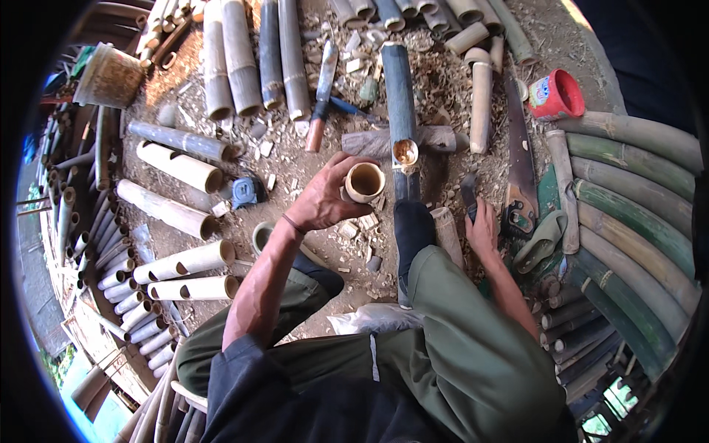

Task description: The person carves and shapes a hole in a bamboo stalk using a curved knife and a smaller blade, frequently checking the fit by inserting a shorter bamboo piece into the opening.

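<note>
My left hand (pixel 329 188) is closed around a short, cup-like bamboo tube (pixel 364 183), its open end facing up. Just right of it, a long dark bamboo pole (pixel 399 81) with a round cut hole lies across a shorter bamboo log (pixel 365 143). My dark-socked foot (pixel 413 225) rests along the pole's near end. At the right, the fingers of my right hand (pixel 484 227) wrap round a small dark tool (pixel 469 193) that points away from me; its exact kind is unclear. A bamboo piece (pixel 447 232) stands beside that hand.
A hand saw (pixel 521 162), red bucket (pixel 557 94) and stacked bamboo (pixel 628 184) are on the right. At left lie a blue tape measure (pixel 245 192) and notched bamboo tubes (pixel 185 266). Ahead, a long knife (pixel 323 92) rests among wood chips.
</note>
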Tool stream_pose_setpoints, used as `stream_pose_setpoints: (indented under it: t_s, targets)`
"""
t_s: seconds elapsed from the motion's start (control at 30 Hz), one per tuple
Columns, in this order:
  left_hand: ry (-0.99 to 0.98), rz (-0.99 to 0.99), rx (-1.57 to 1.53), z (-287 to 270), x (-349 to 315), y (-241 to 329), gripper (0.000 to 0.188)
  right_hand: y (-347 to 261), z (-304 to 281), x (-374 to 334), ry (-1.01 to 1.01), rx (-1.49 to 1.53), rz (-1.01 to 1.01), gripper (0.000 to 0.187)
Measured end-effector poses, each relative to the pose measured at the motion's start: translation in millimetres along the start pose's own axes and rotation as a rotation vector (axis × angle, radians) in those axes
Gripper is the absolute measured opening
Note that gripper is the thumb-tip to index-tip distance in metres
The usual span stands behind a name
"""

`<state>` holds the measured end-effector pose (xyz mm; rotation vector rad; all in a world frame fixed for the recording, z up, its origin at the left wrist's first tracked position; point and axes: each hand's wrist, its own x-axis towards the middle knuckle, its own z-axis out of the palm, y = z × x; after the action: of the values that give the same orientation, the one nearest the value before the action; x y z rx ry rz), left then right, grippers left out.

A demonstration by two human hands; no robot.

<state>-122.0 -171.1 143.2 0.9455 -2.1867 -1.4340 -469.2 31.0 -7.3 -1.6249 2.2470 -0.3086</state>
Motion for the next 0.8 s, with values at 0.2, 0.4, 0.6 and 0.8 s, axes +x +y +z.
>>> stream_pose_setpoints:
  t_s: [0.2, 0.4, 0.6, 0.8]
  targets:
    - [0.384, -0.058, -0.319, 19, -1, 36, 0.06, -42, -10, -82, 0.033, 0.235, 0.012, 0.053]
    - [0.456, 0.079, -0.403, 62, 9, 43, 0.075, -28, 15, -131, -0.225, 0.327, 0.247, 0.056]
    - [0.193, -0.031, -0.15, 67, -2, -1, 0.071, -23, 2, -137, -0.3, 0.474, 0.324, 0.061]
    - [0.134, 0.032, -0.177, 38, 13, -4, 0.081, -19, -15, -145, -0.387, 0.616, 0.404, 0.066]
